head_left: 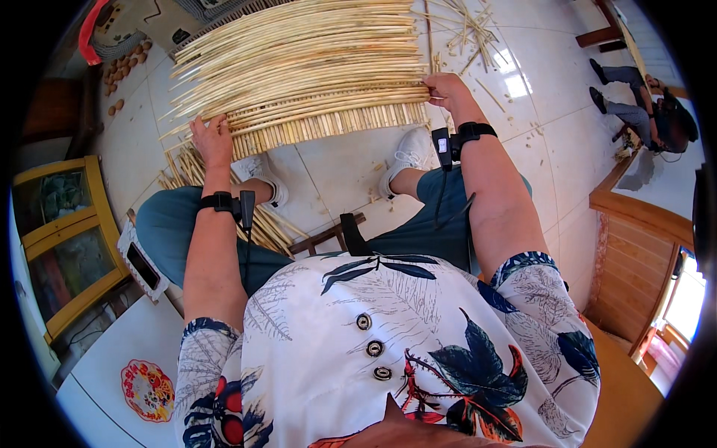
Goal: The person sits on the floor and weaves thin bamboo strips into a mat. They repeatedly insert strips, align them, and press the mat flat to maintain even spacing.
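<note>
Surrounding stalk mat (299, 67) | right: scattered stalks (476, 33) | near side: shoes (411, 154)

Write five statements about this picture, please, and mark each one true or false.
1. The left hand touches the pale stalk mat. True.
2. The right hand is at the mat's left edge. False: it is at the right edge.
3. The person wears white shoes. True.
4. The loose stalks at upper right lie on a table. False: they lie on the tiled floor.
5. The glass-fronted cabinet at left has a yellow frame. True.
</note>
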`<state>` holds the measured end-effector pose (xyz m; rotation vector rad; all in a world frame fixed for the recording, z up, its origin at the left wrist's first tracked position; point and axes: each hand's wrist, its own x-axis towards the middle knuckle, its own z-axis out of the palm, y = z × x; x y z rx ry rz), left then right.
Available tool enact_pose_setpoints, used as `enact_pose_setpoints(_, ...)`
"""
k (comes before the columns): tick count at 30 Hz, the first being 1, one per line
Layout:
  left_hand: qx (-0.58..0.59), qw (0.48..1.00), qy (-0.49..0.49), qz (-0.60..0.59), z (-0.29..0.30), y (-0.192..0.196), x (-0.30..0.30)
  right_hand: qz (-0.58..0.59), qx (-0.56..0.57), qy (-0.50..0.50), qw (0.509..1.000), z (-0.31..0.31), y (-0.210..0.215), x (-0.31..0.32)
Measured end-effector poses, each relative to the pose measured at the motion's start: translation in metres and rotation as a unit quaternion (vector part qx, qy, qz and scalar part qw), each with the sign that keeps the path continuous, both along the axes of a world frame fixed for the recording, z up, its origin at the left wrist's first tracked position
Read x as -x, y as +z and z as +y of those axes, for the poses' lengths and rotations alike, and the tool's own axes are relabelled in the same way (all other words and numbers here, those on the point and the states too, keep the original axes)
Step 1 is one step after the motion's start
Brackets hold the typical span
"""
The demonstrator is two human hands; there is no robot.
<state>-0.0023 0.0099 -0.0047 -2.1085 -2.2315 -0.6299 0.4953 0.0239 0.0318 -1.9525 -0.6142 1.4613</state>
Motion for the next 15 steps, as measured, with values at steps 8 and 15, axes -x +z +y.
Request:
enact_pose_setpoints(8,-0.015,1.000,-0.005,0.012,-0.001,0.000,-0.002,-0.027,-0.025,0.036,0.999,-0.001,-0.002,-0.004)
enact_pose_setpoints(15,-0.007,1.000,-0.006,0.002,-0.001,0.000,0.001,-0.022,-0.050,-0.021,0.998,0.001,-0.004,-0.017)
